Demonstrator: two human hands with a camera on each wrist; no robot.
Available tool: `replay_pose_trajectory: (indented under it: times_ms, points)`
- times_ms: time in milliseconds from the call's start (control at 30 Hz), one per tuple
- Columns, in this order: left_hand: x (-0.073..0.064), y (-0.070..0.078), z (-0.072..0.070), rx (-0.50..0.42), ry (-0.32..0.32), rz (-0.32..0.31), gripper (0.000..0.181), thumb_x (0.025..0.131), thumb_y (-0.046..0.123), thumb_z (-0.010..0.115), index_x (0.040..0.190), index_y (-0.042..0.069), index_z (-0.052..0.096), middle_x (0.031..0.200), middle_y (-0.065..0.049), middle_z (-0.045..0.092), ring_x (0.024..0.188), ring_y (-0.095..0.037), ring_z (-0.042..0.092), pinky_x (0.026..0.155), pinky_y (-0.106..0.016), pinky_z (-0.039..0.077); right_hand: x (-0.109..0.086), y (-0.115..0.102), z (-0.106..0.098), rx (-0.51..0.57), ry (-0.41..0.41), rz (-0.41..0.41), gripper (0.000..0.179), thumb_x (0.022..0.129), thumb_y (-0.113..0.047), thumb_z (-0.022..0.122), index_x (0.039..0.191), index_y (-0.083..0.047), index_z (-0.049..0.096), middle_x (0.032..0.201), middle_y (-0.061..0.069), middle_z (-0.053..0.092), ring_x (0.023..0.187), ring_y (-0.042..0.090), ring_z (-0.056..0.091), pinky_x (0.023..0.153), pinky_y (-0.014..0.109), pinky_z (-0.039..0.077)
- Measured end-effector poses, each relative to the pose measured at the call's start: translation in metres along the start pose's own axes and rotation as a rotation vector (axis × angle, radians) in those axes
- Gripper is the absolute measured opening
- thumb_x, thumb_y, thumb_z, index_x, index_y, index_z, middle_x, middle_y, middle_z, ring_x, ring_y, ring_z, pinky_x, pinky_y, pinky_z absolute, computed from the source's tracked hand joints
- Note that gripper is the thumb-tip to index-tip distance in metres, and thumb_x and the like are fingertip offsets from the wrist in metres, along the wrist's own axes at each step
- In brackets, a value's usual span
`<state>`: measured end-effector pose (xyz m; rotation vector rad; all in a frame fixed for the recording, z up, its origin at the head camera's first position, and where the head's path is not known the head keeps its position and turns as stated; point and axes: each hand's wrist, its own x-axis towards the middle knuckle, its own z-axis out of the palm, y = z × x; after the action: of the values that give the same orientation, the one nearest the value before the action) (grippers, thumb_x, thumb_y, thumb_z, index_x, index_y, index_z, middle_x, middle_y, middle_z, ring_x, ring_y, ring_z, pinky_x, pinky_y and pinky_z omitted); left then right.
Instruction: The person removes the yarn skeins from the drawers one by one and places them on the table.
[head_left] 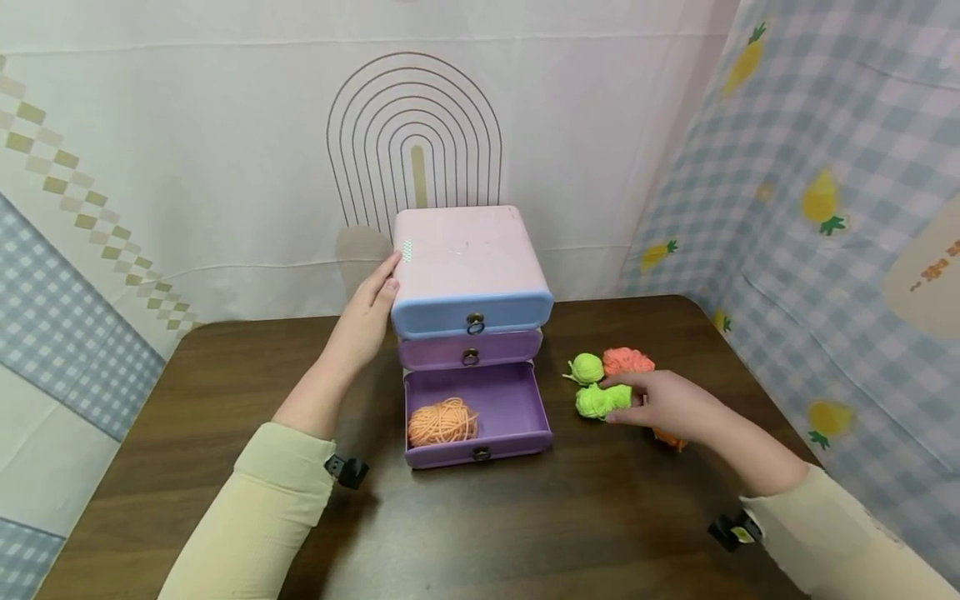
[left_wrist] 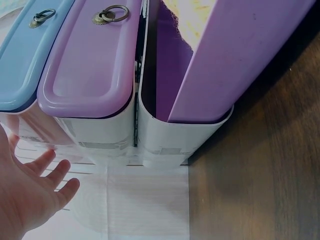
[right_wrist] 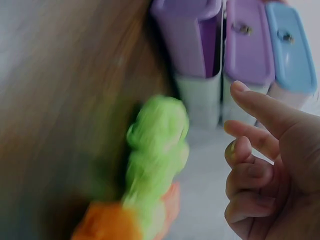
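Note:
A small chest of drawers (head_left: 468, 250) has a pink top and blue and purple fronts. Its bottom drawer (head_left: 510, 400) is pulled out, with a ball of peach yarn (head_left: 442, 422) in its left part. My left hand (head_left: 372, 317) rests against the chest's upper left side, fingers extended. Over the yarn on the right is my right hand (head_left: 667, 402), fingers loosely bent and holding nothing. The right wrist view shows it apart from the bright green yarn (right_wrist: 159, 125). Close by lie a smaller green ball (head_left: 586, 368), coral yarn (head_left: 627, 360) and partly hidden orange yarn (head_left: 670, 439).
Everything stands on a dark wooden table (head_left: 480, 533). A white patterned cloth (head_left: 247, 167) hangs behind it, and a checked cloth (head_left: 847, 250) hangs along the right side. The upper two drawers are closed, each front bearing a ring pull (left_wrist: 111, 15).

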<state>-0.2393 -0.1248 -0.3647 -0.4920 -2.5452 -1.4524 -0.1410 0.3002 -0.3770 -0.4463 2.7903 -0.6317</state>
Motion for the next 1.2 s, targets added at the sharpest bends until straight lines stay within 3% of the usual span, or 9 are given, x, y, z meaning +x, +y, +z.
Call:
replay_pose_trajectory:
  times_ms: [367, 667, 900, 1133, 1200]
  points:
    - [-0.003, 0.002, 0.003, 0.008, -0.003, -0.028, 0.052, 0.105, 0.052, 0.032, 0.155, 0.039, 0.030, 0.162, -0.005, 0.025, 0.147, -0.028, 0.024, 0.117, -0.055, 0.019, 0.044, -0.078, 0.031, -0.002, -0.072, -0.218, 0.044, 0.088, -0.037, 0.076, 0.127, -0.019, 0.068, 0.070, -0.009, 0.055, 0.058, 0.006, 0.046, 0.054, 0.027, 0.041]
    - [-0.002, -0.001, 0.001, 0.017, -0.010, -0.026, 0.052, 0.106, 0.050, 0.031, 0.156, 0.038, 0.028, 0.162, -0.004, 0.024, 0.148, -0.029, 0.022, 0.118, -0.055, 0.018, 0.075, -0.119, 0.052, -0.052, -0.114, -0.344, 0.043, 0.089, -0.036, 0.075, 0.128, -0.020, 0.068, 0.063, -0.010, 0.048, 0.056, 0.005, 0.043, 0.056, 0.027, 0.040]
    - [-0.003, 0.000, -0.002, 0.019, -0.005, -0.020, 0.051, 0.106, 0.048, 0.032, 0.156, 0.037, 0.029, 0.162, -0.006, 0.024, 0.148, -0.030, 0.022, 0.117, -0.056, 0.017, 0.093, -0.134, 0.065, -0.077, -0.151, -0.314, 0.043, 0.087, -0.039, 0.076, 0.128, -0.028, 0.068, 0.063, -0.010, 0.051, 0.058, 0.005, 0.047, 0.057, 0.027, 0.042]
    - [-0.001, 0.001, -0.001, 0.015, -0.005, -0.010, 0.051, 0.106, 0.048, 0.032, 0.156, 0.037, 0.029, 0.162, -0.004, 0.025, 0.148, -0.028, 0.022, 0.118, -0.055, 0.017, 0.109, -0.140, 0.078, -0.136, -0.204, -0.275, 0.047, 0.085, -0.041, 0.078, 0.128, -0.028, 0.068, 0.085, -0.012, 0.063, 0.074, 0.005, 0.054, 0.066, 0.027, 0.045]
    - [-0.001, 0.002, -0.001, 0.014, -0.005, -0.008, 0.051, 0.106, 0.048, 0.032, 0.156, 0.037, 0.029, 0.162, -0.004, 0.025, 0.148, -0.028, 0.022, 0.118, -0.055, 0.017, 0.111, -0.142, 0.080, -0.142, -0.223, -0.267, 0.048, 0.084, -0.040, 0.079, 0.129, -0.027, 0.068, 0.079, -0.011, 0.060, 0.072, 0.006, 0.053, 0.064, 0.027, 0.045]
